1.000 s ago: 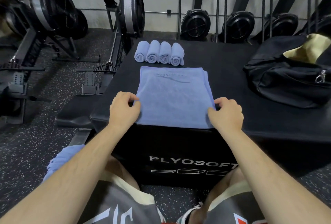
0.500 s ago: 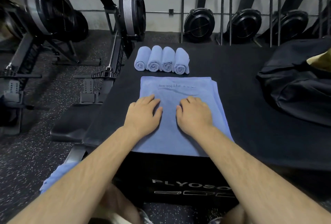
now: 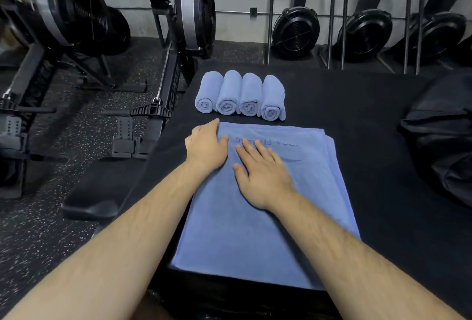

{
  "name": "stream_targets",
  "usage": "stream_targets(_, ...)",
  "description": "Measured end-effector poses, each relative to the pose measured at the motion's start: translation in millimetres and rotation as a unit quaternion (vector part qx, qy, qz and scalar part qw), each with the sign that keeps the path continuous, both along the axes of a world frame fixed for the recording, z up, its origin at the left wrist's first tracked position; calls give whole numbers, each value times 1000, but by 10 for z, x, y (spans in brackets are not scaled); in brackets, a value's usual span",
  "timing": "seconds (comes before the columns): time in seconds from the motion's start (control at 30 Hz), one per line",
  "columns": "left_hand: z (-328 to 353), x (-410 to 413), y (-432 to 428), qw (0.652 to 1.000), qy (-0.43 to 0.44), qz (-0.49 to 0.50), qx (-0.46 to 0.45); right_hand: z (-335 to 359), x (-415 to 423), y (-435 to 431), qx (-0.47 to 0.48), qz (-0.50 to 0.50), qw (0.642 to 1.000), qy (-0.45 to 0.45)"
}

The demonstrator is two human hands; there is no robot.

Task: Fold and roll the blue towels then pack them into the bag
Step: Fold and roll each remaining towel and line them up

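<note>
One folded towel (image 3: 268,204) is lying flat on the table (image 3: 357,105). Both hands are pressing on its far left part with fingers straight, gripping nothing: the left hand (image 3: 207,147) at the corner, the right hand (image 3: 263,176) just beside it. Four rolls (image 3: 240,96) are lying touching beyond; one bag (image 3: 441,146) is sitting right.

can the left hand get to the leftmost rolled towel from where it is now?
Probably yes. The left hand lies flat at the folded towel's far left corner, and the leftmost rolled towel sits just beyond its fingertips on the black box top, with nothing between them.
</note>
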State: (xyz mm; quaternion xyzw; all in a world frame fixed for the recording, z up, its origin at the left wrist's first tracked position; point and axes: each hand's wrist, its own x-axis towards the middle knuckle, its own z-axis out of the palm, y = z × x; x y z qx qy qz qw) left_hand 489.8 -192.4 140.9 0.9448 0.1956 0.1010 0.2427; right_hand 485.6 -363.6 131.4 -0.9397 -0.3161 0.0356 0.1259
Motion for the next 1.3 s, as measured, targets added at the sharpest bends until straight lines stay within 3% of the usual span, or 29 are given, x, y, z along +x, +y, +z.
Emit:
stream_targets(0.17,17,180,87,998,-52,13,-15,-2,-9,-2,45,-5,999,1)
stream_targets(0.3,-17,151,129,982,-127,-12,-139,75,70,57,101,-35,994,-14)
stream_targets(0.47,24,6,55,936,-232,-89,-249,230,358,270,286,-41,957,19)
stream_targets(0.6,41,-19,106,917,-240,-93,-305,253,502,458,322,-55,944,58)
stream_targets(0.97,-25,6,159,881,-255,-94,-386,271,552,573,357,-68,927,95)
stream_targets(1.1,0,5,158,865,-266,-83,-418,294,588,605,292,-59,951,76)
stream_targets(1.3,-17,20,131,878,-310,-26,-364,343,607,595,346,-92,933,46)
